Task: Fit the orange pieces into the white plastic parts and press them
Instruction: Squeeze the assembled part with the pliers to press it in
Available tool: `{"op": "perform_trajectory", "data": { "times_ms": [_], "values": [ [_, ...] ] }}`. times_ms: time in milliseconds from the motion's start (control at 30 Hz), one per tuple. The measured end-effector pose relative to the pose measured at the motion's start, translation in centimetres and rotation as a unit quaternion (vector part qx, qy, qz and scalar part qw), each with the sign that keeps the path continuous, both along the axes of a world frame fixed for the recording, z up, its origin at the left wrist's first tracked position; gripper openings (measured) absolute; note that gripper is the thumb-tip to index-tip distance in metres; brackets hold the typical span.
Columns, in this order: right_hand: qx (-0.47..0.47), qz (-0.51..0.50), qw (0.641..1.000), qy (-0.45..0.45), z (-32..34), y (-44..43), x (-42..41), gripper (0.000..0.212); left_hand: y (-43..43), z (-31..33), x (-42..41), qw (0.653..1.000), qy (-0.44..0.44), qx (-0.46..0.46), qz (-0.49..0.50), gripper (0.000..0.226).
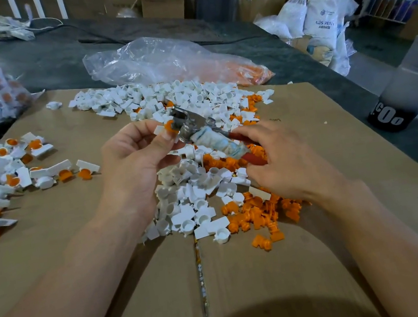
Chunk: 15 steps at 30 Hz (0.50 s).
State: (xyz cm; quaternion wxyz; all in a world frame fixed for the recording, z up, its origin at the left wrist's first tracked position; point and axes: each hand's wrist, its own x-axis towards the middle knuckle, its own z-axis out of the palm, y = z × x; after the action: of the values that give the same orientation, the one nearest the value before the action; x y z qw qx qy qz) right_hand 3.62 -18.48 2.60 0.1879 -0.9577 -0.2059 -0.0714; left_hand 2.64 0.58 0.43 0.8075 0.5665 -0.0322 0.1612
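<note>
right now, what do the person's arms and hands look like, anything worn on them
Both arms are bare as far as the picture shows them, with no sleeves. The left hand and the right hand show no gloves, and no watch, bracelet or ring is visible. The nails that can be seen are short and plain.

In the pinch of my left hand [131, 159], blurred pliers [185, 124] half-hide the orange piece [169, 127]; the white part [158, 130] is barely readable.
</note>
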Motion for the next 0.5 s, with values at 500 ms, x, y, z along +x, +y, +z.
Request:
{"op": "perform_trajectory", "data": {
  "times_ms": [500],
  "values": [
    [0.025, 0.004, 1.0, 0.018, 0.29, 0.67, -0.62, 0.022, -0.09, 0.12, -0.33, 0.999, 0.019, -0.031, 0.003, 0.021]
  ]
}}
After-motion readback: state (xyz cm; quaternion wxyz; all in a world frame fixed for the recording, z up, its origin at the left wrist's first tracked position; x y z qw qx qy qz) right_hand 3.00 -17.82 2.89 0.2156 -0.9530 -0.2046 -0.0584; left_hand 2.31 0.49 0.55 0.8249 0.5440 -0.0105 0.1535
